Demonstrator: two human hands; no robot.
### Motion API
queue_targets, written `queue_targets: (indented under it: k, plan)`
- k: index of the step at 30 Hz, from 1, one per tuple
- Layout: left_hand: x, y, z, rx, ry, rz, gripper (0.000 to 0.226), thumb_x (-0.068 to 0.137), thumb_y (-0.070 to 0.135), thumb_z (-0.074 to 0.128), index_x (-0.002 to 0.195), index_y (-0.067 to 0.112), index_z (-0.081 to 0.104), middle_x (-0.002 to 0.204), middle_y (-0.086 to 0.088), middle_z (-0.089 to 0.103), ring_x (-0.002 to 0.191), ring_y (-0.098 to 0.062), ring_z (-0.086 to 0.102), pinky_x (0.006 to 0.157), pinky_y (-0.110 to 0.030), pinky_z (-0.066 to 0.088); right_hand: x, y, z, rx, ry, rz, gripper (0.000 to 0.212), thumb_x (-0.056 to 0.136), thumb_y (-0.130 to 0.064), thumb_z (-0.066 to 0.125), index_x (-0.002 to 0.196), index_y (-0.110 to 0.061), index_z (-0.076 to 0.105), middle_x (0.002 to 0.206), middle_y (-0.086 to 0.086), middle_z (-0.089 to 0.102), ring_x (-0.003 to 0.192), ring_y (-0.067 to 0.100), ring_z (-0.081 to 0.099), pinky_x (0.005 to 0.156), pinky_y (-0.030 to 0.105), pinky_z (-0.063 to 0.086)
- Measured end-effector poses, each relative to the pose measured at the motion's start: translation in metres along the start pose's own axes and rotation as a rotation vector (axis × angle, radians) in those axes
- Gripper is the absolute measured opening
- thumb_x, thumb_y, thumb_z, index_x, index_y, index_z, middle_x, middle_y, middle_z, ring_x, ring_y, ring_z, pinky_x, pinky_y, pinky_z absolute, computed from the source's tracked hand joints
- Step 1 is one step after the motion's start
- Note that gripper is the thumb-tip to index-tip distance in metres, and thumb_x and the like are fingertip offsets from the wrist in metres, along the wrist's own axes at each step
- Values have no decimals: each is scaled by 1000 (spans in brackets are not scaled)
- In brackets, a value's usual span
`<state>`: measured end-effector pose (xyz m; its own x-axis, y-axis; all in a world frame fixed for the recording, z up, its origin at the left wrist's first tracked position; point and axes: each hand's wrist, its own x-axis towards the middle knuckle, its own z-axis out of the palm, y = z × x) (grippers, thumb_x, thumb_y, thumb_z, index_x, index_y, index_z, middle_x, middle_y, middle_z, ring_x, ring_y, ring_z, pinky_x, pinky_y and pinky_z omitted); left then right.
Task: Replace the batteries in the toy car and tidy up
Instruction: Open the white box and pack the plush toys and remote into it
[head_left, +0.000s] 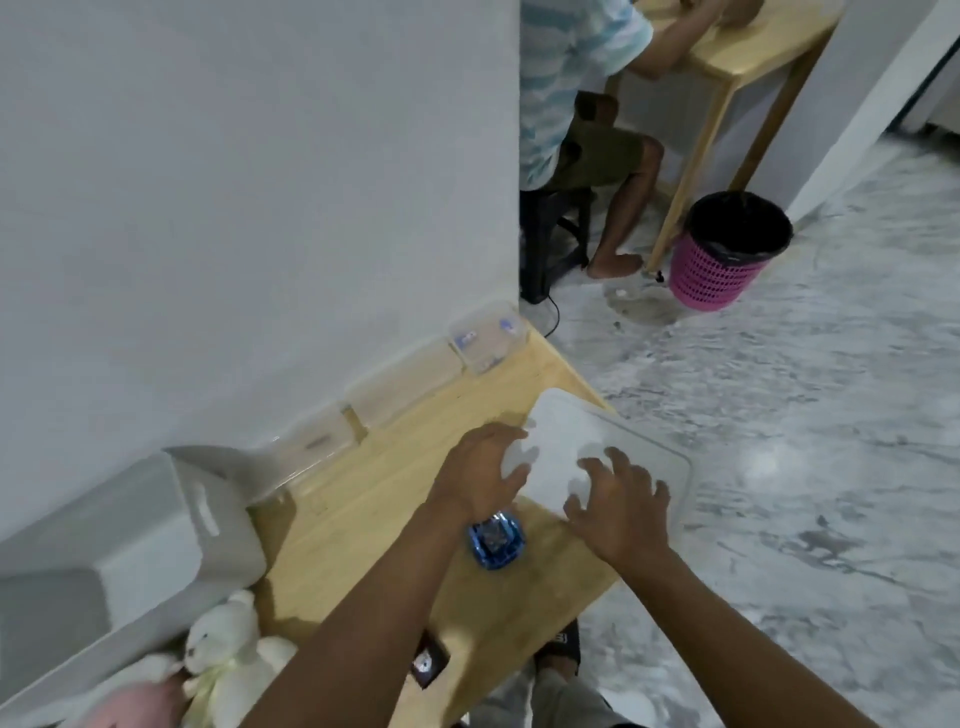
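Dim, bluish indoor light — smeared throughout by motion blur. Pale glare on the glossy grey marbled floor (763, 462); faint shadows across the light wooden tabletop (374, 499); wide-angle bowing at edges

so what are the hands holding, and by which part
The translucent lid, by its near edge: left hand wraps it, right hand rests spread on top.
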<state>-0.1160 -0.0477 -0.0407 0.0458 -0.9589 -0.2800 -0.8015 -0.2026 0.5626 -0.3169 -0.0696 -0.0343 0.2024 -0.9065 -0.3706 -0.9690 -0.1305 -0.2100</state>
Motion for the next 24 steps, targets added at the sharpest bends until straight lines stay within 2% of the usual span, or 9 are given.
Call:
queue_targets:
  k: [2, 5, 11, 14, 16, 18, 20, 22, 24]
  plan:
    - [-39, -12, -26, -40, 113, -48, 45, 97, 36, 63, 140, 25, 60, 146, 2, 58, 133, -23, 52, 109, -38, 44, -3, -46, -5, 37, -18, -177, 42, 92, -50, 54, 130, -33, 59, 134, -3, 58, 117, 25, 61, 102, 45, 43]
    - [-106, -54, -58, -16, 254, -133, 36, 95, 37, 61, 129, 26, 66, 132, 4, 67, 121, -21, 59, 101, -39, 48, -24, -127, -1, 44, -120, -402, 37, 92, -47, 53, 123, -29, 62, 116, -1, 64, 110, 25, 64, 91, 40, 49]
    - [-258, -142, -95, -20, 509, -464, 19, 93, 39, 65, 109, 31, 69, 99, 13, 73, 87, -11, 68, 82, -33, 55, -106, -256, 41, -6, -279, -687, 43, 91, -46, 56, 131, -29, 53, 124, 0, 62, 120, 25, 57, 96, 43, 49]
    - [-320, -174, -85, -28, 623, -663, 13, 90, 38, 63, 99, 30, 68, 96, 11, 73, 89, -15, 69, 76, -34, 56, -142, -293, 77, -85, -358, -757, 54, 91, -45, 58, 139, -29, 39, 127, 5, 58, 118, 33, 57, 93, 47, 51]
    - [-351, -196, -74, -35, 624, -814, 22, 90, 37, 62, 110, 27, 65, 109, 1, 69, 98, -25, 67, 77, -38, 56, -160, -308, 103, -155, -392, -764, 67, 92, -48, 57, 148, -35, 23, 138, 7, 50, 120, 36, 54, 94, 49, 48]
    - [-369, -216, -61, -47, 476, -937, 48, 91, 38, 63, 136, 26, 51, 134, -8, 52, 114, -37, 59, 87, -45, 54, -170, -317, 125, -228, -425, -721, 79, 92, -52, 55, 154, -40, 8, 150, 9, 39, 126, 38, 49, 98, 50, 44]
    - [-376, -233, -50, -184, 337, -958, 74, 89, 40, 69, 153, 30, 33, 148, -14, 32, 126, -45, 51, 98, -49, 50, -176, -321, 142, -250, -475, -646, 88, 90, -57, 56, 155, -44, -1, 152, 10, 38, 127, 38, 48, 100, 50, 42]
    - [-375, -242, -43, -355, 311, -899, 83, 88, 34, 72, 156, 29, 26, 148, -19, 29, 127, -46, 52, 99, -46, 49, -179, -321, 154, -241, -470, -604, 97, 87, -62, 59, 155, -44, -6, 150, 11, 41, 125, 37, 52, 99, 50, 44]
    - [-370, -245, -41, -397, 371, -886, 75, 88, 29, 70, 152, 25, 30, 140, -20, 35, 117, -46, 57, 93, -45, 50, -180, -319, 161, -216, -430, -582, 101, 84, -62, 62, 155, -42, -7, 149, 10, 42, 124, 36, 53, 99, 49, 46]
